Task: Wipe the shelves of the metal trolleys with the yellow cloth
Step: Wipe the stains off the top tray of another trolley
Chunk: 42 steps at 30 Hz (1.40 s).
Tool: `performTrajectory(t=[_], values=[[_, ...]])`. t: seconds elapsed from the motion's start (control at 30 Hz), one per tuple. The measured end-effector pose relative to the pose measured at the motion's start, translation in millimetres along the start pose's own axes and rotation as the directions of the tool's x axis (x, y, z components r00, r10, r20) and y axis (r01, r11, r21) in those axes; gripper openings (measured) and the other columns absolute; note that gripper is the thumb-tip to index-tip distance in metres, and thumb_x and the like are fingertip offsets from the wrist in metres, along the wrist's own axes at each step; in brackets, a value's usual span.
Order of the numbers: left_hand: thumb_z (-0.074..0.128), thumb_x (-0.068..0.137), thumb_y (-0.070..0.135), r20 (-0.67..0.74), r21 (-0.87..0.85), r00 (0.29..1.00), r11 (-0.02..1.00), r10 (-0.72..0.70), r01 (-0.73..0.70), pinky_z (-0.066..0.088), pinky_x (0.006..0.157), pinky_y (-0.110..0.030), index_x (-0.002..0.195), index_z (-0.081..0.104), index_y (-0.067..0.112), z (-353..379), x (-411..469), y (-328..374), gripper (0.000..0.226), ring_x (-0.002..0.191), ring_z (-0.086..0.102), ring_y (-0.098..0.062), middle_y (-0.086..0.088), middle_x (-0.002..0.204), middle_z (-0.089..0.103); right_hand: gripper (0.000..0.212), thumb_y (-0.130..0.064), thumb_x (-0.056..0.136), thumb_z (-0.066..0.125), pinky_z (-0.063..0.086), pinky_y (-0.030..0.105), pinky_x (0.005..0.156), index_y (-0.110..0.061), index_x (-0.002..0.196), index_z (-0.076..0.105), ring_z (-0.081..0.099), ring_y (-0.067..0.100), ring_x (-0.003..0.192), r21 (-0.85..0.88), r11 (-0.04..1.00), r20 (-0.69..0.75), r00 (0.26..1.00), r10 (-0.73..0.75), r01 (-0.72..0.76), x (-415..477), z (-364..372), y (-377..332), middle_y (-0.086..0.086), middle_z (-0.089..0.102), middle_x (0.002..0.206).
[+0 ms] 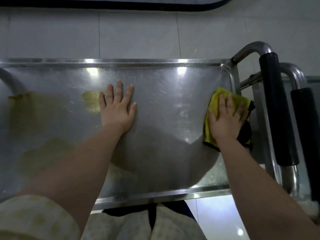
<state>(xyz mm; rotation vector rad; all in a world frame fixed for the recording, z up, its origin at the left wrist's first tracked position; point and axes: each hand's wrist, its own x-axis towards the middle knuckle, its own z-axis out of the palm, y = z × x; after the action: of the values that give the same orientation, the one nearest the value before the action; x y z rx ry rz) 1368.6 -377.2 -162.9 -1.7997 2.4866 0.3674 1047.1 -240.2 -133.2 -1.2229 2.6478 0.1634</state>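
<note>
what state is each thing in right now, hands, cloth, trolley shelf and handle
steel trolley shelf: scratched, yellowish patches at left, stain or reflection unclear
left hand: flat on bare metal, fingers straight
right hand: fingers spread, pressing down at the shelf's right end
yellow cloth with black edging: bunched flat under the right hand
black padded trolley handle: untouched

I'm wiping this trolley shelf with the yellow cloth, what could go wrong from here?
1. The left hand lies flat beside a yellowish patch on the shelf; it may smear it or leave prints on the metal.
2. The right hand presses the yellow cloth at the shelf's right rim; its dark edge hangs over and might snag on the handle post.
</note>
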Motion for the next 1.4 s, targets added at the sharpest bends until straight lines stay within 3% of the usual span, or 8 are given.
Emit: performTrajectory(t=[0.27,0.4,0.57,0.77,0.97,1.07,1.27,1.4], values=[[0.018,0.099,0.052,0.005,0.007,1.0,1.0,-0.014,0.014,-0.007,0.118,-0.052,0.154,0.005,0.042,-1.1,3.3,-6.7,0.058,0.15,-0.007,-0.027,0.001,0.164,-0.003,0.065,-0.058,0.093,0.034,0.002,0.061,0.117,-0.033,0.153,0.026,0.004,0.043,0.147,0.022,0.862,-0.055,0.862,-0.504,0.506,-126.6,36.4,-161.6,-0.005,0.017,0.162],[0.022,0.1,0.05,0.008,0.002,1.0,1.0,-0.005,0.005,-0.006,0.119,-0.051,0.154,0.007,0.042,-2.4,2.2,-7.1,0.057,0.15,-0.006,-0.027,0.002,0.164,-0.001,0.066,-0.063,0.091,0.035,0.003,0.054,0.119,-0.04,0.152,0.023,0.007,0.034,0.149,0.008,0.758,-0.038,0.757,-0.652,0.653,-109.7,36.9,-122.5,-0.011,0.018,0.161],[0.019,0.098,0.053,-0.005,-0.003,1.0,1.0,0.013,-0.013,-0.008,0.117,-0.051,0.153,0.007,0.042,-1.8,5.0,-1.9,0.057,0.15,-0.006,-0.027,0.001,0.164,0.0,0.068,-0.064,0.09,0.026,0.003,0.054,0.119,-0.04,0.153,0.016,0.009,0.037,0.148,-0.016,0.969,-0.053,0.968,-0.246,0.246,-50.1,21.1,9.3,-0.008,0.014,0.162],[0.018,0.097,0.051,-0.003,0.032,1.0,0.999,-0.001,0.001,-0.005,0.118,-0.055,0.154,0.006,0.039,0.3,3.9,3.8,0.059,0.15,-0.004,-0.031,-0.002,0.164,0.0,0.071,-0.065,0.09,0.013,-0.002,0.06,0.116,-0.036,0.155,0.006,0.002,0.045,0.146,0.004,1.0,-0.016,1.0,-0.021,0.021,-66.8,22.9,-18.0,-0.004,0.005,0.164],[0.022,0.098,0.05,0.004,0.013,1.0,1.0,-0.002,0.002,-0.004,0.118,-0.055,0.154,0.007,0.039,-4.0,2.4,2.3,0.059,0.15,-0.004,-0.03,-0.002,0.164,-0.001,0.066,-0.055,0.09,0.042,0.01,0.064,0.114,-0.033,0.151,0.03,0.009,0.044,0.146,0.071,0.809,-0.018,0.812,-0.583,0.583,-189.6,51.6,-144.4,-0.004,0.024,0.16],[0.022,0.098,0.05,0.019,-0.002,1.0,1.0,0.014,-0.014,-0.003,0.118,-0.056,0.154,0.007,0.039,-5.7,2.4,2.2,0.059,0.15,-0.005,-0.03,-0.002,0.164,-0.002,0.064,-0.056,0.091,0.044,0.009,0.059,0.117,-0.037,0.15,0.032,0.012,0.037,0.148,0.064,0.724,-0.025,0.726,-0.687,0.687,-193.9,54.4,-135.6,-0.009,0.023,0.16],[0.017,0.094,0.066,0.056,0.084,0.996,0.993,0.077,-0.081,-0.016,0.113,-0.055,0.154,-0.001,0.039,-4.7,3.9,-1.7,0.068,0.149,-0.012,-0.027,0.002,0.164,-0.008,0.067,-0.061,0.089,0.036,0.011,0.061,0.116,-0.038,0.152,0.023,0.011,0.039,0.148,0.028,0.963,0.001,0.964,-0.267,0.267,-132.8,38.9,-0.5,-0.004,0.024,0.16],[0.023,0.099,0.054,0.074,0.064,0.947,0.946,0.312,-0.317,-0.017,0.112,-0.058,0.155,0.017,0.031,-8.2,0.3,2.0,0.06,0.15,-0.002,-0.026,0.002,0.164,0.009,0.068,-0.065,0.089,0.013,-0.002,0.059,0.117,-0.043,0.153,0.0,-0.006,0.035,0.148,0.019,1.0,0.058,0.998,0.014,-0.016,-110.8,27.5,61.0,-0.01,-0.002,0.164]])
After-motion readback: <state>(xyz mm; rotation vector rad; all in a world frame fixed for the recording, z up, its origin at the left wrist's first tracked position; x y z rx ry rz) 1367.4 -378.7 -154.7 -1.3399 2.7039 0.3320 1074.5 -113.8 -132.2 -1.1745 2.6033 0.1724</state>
